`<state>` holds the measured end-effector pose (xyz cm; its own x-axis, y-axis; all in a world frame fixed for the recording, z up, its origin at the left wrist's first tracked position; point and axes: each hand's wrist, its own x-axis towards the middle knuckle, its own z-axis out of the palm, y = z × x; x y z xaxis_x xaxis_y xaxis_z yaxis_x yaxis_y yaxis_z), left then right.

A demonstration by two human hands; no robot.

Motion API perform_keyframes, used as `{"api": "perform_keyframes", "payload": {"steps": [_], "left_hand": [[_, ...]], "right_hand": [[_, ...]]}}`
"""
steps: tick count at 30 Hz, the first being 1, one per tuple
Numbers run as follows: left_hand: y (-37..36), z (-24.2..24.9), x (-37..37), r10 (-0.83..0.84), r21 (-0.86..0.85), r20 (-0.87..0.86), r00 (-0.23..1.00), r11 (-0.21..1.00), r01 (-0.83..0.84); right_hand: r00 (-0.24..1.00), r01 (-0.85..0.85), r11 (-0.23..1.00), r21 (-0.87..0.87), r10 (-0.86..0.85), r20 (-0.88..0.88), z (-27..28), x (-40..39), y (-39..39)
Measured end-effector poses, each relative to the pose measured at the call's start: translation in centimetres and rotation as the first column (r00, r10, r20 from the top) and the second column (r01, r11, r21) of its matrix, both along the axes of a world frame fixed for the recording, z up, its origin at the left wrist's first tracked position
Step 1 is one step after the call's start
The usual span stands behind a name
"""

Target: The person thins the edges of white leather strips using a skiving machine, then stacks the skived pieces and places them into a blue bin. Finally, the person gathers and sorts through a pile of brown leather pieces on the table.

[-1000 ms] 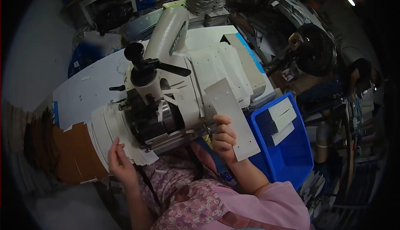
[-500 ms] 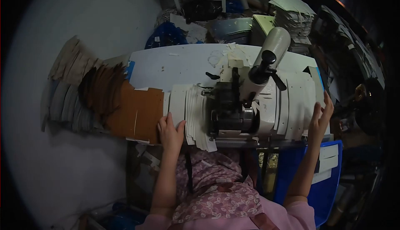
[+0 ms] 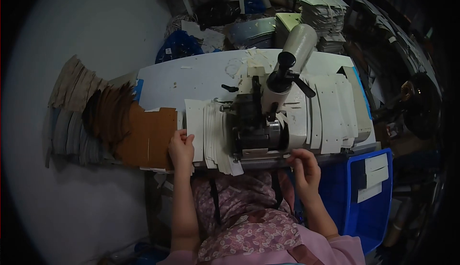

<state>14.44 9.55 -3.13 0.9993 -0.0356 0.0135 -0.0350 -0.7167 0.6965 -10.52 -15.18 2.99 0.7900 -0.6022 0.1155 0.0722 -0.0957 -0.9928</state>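
Observation:
My left hand (image 3: 182, 151) is at the table's front edge, its fingers curled and the thumb over the left edge of a punched white card (image 3: 195, 121). Right beside it lies the brown card stack (image 3: 152, 133). My right hand (image 3: 306, 170) is in front of the black machine (image 3: 258, 138), thumb and forefinger bent together; a tiny pale spot shows at the tips, too small to name. Between my left hand and the machine leans a row of white cards (image 3: 218, 135). More white cards (image 3: 330, 116) fan out on the machine's right.
A blue bin (image 3: 350, 207) with white cards stands below right. Grey and beige card stacks (image 3: 72, 85) lean by the wall at left. The machine's thick pale cylinder (image 3: 302, 39) rises over the white table (image 3: 191, 82). Behind it are tied stacks of sheets (image 3: 322, 13).
My right hand has come from the cards at the far right to the front of the machine, fingers now curled. My left fingers have drawn in at the card edge. The view has shifted slightly.

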Motion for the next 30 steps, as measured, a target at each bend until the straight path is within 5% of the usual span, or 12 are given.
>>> {"api": "perform_keyframes", "payload": {"steps": [2, 4, 7, 10, 12, 14, 17, 22, 30], "left_hand": [[0.2, 0.6, -0.4, 0.015, -0.017, 0.019, 1.000, 1.000, -0.014], [1.0, 0.7, -0.2, 0.056, 0.015, 0.060, 0.997, 0.998, -0.057], [1.5, 3.6, -2.1, 0.066, -0.179, 0.020, 0.998, 0.982, -0.062], [0.8, 6.9, -6.4, -0.192, -0.570, -0.015, 0.981, 0.808, 0.149], [-1.8, 8.3, -10.6, -0.294, -0.688, -0.140, 0.946, 0.716, 0.120], [-4.4, 8.6, -14.2, -0.412, -0.771, -0.186, 0.892, 0.624, 0.127], [-5.9, 6.0, -15.7, -0.473, -0.662, -0.125, 0.872, 0.695, 0.282], [-7.3, 3.6, -15.4, -0.425, -0.407, -0.003, 0.905, 0.827, 0.388], [-9.0, 3.4, -14.7, -0.397, -0.353, 0.130, 0.908, 0.838, 0.417]], "right_hand": [[0.997, -0.073, 0.990, -0.123, 0.075, 0.009, 0.3, 0.5, 0.9], [0.990, -0.139, 0.990, -0.024, 0.140, 0.019, -0.5, 0.6, 1.6], [0.974, -0.224, 0.974, -0.044, 0.226, 0.024, -0.9, 1.2, 2.2], [0.955, -0.289, 0.952, -0.103, 0.294, 0.033, -0.2, 2.3, 3.0], [0.953, -0.276, 0.944, 0.181, 0.244, 0.182, -0.3, 3.0, 4.9], [0.952, -0.294, 0.938, 0.186, 0.269, 0.150, -2.5, 3.1, 5.5], [0.984, -0.137, 0.984, 0.110, 0.148, -0.103, -4.5, 2.5, 5.9], [0.994, -0.095, 0.986, 0.134, 0.102, -0.045, -5.1, 3.5, 5.5], [0.995, -0.052, 0.980, 0.190, 0.067, -0.073, -4.9, 3.8, 5.6]]}}
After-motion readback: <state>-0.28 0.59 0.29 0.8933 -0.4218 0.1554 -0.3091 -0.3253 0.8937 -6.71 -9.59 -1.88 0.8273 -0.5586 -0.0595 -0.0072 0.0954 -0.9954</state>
